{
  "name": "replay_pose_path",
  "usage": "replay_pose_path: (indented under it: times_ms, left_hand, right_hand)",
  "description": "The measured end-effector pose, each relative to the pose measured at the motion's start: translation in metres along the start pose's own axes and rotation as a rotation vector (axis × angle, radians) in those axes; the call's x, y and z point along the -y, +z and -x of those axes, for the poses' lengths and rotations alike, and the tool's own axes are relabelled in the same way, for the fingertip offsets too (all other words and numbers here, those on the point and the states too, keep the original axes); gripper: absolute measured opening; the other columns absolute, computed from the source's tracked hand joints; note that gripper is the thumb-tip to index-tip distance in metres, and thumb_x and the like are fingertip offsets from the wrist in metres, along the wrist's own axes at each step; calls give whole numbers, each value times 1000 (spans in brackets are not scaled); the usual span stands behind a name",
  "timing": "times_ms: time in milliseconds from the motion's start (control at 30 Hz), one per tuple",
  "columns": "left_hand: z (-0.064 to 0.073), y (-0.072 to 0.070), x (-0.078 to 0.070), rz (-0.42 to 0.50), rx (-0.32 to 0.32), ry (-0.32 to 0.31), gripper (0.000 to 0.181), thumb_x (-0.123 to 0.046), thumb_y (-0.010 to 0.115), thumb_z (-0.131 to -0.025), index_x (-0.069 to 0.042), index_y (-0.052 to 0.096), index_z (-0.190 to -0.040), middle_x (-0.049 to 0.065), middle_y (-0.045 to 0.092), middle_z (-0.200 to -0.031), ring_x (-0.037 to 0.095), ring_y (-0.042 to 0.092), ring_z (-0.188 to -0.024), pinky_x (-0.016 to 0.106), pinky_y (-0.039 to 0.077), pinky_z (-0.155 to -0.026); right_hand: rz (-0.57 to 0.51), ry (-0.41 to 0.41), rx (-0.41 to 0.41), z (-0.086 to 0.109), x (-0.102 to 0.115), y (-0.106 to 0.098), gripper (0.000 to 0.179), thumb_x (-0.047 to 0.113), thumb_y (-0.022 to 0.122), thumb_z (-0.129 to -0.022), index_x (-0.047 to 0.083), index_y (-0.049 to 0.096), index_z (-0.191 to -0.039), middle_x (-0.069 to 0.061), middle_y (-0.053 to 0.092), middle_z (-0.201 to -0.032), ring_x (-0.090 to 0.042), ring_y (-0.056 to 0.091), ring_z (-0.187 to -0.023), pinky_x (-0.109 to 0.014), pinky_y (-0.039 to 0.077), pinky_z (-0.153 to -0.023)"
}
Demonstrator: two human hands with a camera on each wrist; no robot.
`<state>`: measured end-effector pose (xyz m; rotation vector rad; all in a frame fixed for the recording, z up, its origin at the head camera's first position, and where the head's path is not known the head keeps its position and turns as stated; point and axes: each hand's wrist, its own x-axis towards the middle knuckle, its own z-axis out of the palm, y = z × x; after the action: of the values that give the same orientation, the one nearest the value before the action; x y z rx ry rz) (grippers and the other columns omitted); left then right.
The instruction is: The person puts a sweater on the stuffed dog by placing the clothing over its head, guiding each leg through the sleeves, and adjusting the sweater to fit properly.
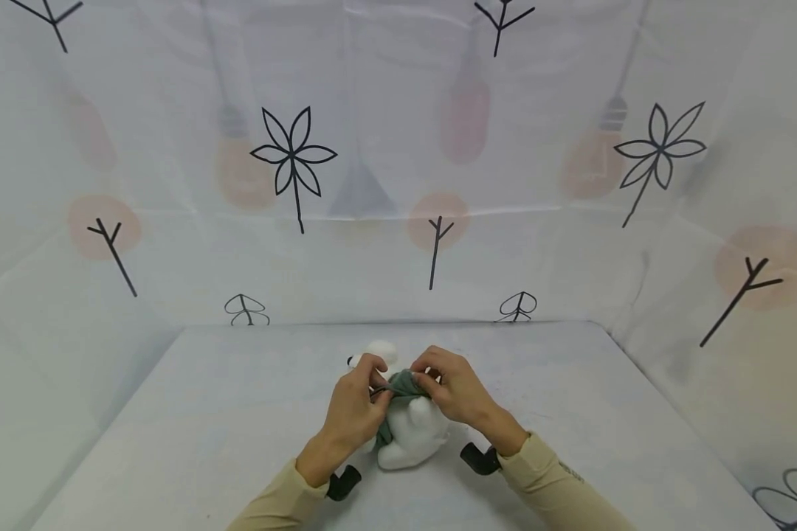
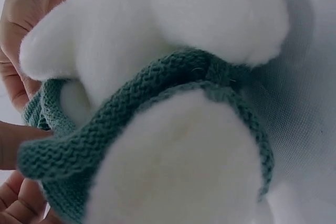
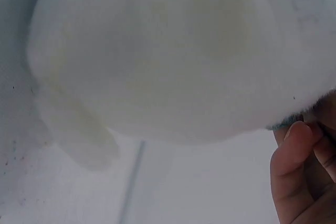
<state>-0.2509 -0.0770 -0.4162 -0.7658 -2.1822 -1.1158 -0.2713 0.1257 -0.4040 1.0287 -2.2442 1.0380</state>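
Observation:
A white plush animal (image 1: 415,435) with a small dark nose lies on the table, its round head toward the back. It wears a green knitted garment (image 1: 405,383), whose thick rolled edge crosses the white body in the left wrist view. On the near left side my left hand (image 1: 355,405) pinches the edge of the knit between thumb and fingers. My right hand (image 1: 457,385) pinches the same garment a little to the right, just behind the toy's raised limb. In the right wrist view, the plush body (image 3: 173,66) hides most of the knit.
The toy rests on a white table (image 1: 192,413). Behind and at both sides hang pale cloth walls (image 1: 372,273) printed with black plants and faded lamps. A black wrist mount (image 1: 343,483) sits under the left forearm, and another black mount (image 1: 480,459) by the right.

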Motion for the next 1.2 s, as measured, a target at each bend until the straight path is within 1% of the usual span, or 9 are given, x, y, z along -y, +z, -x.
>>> replay_pose_path:
  times_ms: [133, 267, 467, 533, 633, 800, 933, 1033, 1200]
  left_hand:
    - [1, -1, 3, -41, 22, -27, 35, 9, 71, -71, -7, 54, -97, -6, 61, -73, 6, 54, -61, 24, 46, -57]
    - [0, -2, 8, -103, 49, -30, 32, 6, 71, -72, -10, 53, -93, -5, 62, -75, 8, 55, -63, 26, 46, -59]
    - [-2, -4, 12, -117, 63, -43, 30, 6, 70, -73, -12, 51, -88, 0, 61, -75, 10, 54, -63, 26, 45, -57]
    - [-3, -5, 13, -109, 58, -53, 30, 7, 70, -73, -12, 51, -86, 1, 60, -75, 10, 53, -64, 26, 45, -57]
    - [-2, -5, 12, -50, 70, -67, 28, 6, 71, -74, -12, 53, -86, 1, 60, -79, 11, 54, -69, 26, 47, -60]
    - [0, -3, 10, 26, 103, -54, 24, -5, 76, -80, -11, 59, -96, 0, 60, -93, 12, 56, -81, 29, 49, -71]
    - [0, 0, 10, 30, 77, -52, 25, -7, 78, -79, -12, 62, -98, -1, 62, -96, 13, 56, -82, 32, 49, -72]
    - [0, 2, 11, 36, 42, -47, 26, -3, 78, -76, -12, 64, -96, -1, 63, -94, 12, 58, -79, 30, 51, -70]
    - [-2, 3, 10, 107, -11, -21, 28, 10, 74, -73, -9, 63, -91, 0, 65, -85, 11, 64, -73, 26, 54, -67]
  right_hand:
    - [-5, 14, -32, -1, -2, 2, 9, 6, 68, -88, 14, 68, -89, 6, 61, -86, -8, 57, -67, -22, 48, -56]
    - [-83, 69, -39, 0, -4, 3, 7, 0, 66, -88, 6, 65, -91, -5, 61, -85, -15, 60, -59, -25, 49, -51]
    - [-230, 241, 21, 0, 0, 0, 9, -5, 56, -93, -1, 59, -100, -18, 60, -91, -28, 65, -61, -32, 48, -42]
    - [-236, 289, 59, 0, -1, -1, 10, 0, 53, -96, 3, 58, -104, -16, 61, -92, -25, 66, -62, -31, 47, -40]
    - [-209, 311, 114, 1, -1, -1, 9, 6, 52, -98, 8, 56, -106, -10, 62, -91, -16, 64, -63, -30, 48, -43]
    - [-99, 255, 147, 1, 2, -1, 11, 15, 58, -96, 18, 58, -107, 2, 60, -98, -7, 59, -68, -26, 49, -53]
    - [-12, 188, 151, -1, 5, 2, 20, 24, 65, -92, 21, 62, -112, 7, 59, -104, -6, 59, -74, -25, 49, -59]
    - [10, 149, 134, 0, 7, 3, 17, 20, 67, -91, 19, 63, -108, 6, 61, -102, -6, 60, -74, -25, 50, -61]
    - [84, -14, 51, 2, 6, 9, 13, 6, 66, -89, 14, 59, -97, 6, 59, -93, -5, 59, -72, -23, 50, -60]
